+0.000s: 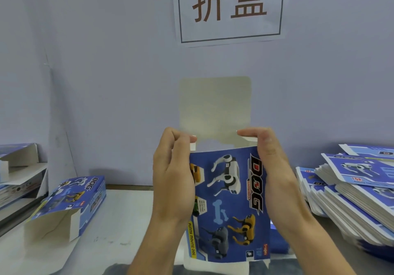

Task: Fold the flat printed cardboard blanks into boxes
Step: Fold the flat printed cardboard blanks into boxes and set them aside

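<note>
Box (229, 200) glossy printed cardboard, gripped both hands (219, 168).

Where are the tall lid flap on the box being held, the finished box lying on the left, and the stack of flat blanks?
lid flap (214, 104), head view, plain inner face.
finished box (70, 202), head view, printed top face.
stack of flat blanks (354, 202), head view, layered edges.

A folded box (70, 204) lies left of the held box (228, 202), flat blanks (351, 191) stacked right.

Both hands up, side by side, forearms reaching in.
Left hand (170, 174) and right hand (270, 168) curl inward, fingertips pinching.
</note>
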`<state>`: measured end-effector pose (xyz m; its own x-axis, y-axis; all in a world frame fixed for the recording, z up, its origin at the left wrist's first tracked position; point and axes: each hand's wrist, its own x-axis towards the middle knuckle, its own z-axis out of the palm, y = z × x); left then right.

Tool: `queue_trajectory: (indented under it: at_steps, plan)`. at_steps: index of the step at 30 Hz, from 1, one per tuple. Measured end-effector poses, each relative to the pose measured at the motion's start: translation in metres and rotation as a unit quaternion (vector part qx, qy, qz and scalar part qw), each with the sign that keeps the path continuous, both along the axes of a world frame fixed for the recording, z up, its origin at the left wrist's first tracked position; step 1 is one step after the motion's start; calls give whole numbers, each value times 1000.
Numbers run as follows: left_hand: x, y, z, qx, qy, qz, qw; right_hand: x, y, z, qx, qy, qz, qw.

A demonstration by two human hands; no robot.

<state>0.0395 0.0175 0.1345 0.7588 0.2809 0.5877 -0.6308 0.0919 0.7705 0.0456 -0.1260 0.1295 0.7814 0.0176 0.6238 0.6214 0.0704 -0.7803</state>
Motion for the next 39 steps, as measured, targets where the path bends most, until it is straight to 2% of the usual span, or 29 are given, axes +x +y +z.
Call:
queue_trajectory:
  at_steps: [5,9,12,17,22,25,29,31,32,33,35,37,38,39]
  plan:
    - [0,2,-1,33,-24,2,999,-3,0,1,35,29,1,999]
    - [-5,-2,4,-1,9,-27,1000,-6,0,3,67,61,18,996]
    - [-7,-2,6,2,28,-38,999,-4,-1,4,51,67,8,996]
    - [-4,-1,4,17,5,-23,1000,-3,-2,3,57,62,44,995]
    - [-5,-3,0,-20,-64,-16,998,-4,1,-1,116,22,75,990]
    - [-2,-1,-5,-71,-37,-15,997,-5,1,-3,135,22,27,990]
    - [0,-1,-4,-58,-21,-2,998,-5,1,-3,104,51,13,993]
    - [-1,-4,-1,-43,-32,9,999,-12,-10,-4,24,1,70,997]
    - [-2,-5,1,-39,-33,7,999,-16,-18,-4,20,-16,100,995]
    - [-2,-4,2,-41,-26,6,999,-15,-24,-1,35,-10,130,991]
    - [0,0,1,-57,-2,6,998,-6,-25,5,-33,2,158,987]
    - [1,2,0,-65,11,-15,998,-3,-26,3,-9,39,213,976]
    - [2,3,0,-59,13,-27,998,-4,-32,-1,-13,23,223,974]
    - [3,3,-1,-46,12,-33,998,-4,-37,-3,-10,12,198,980]
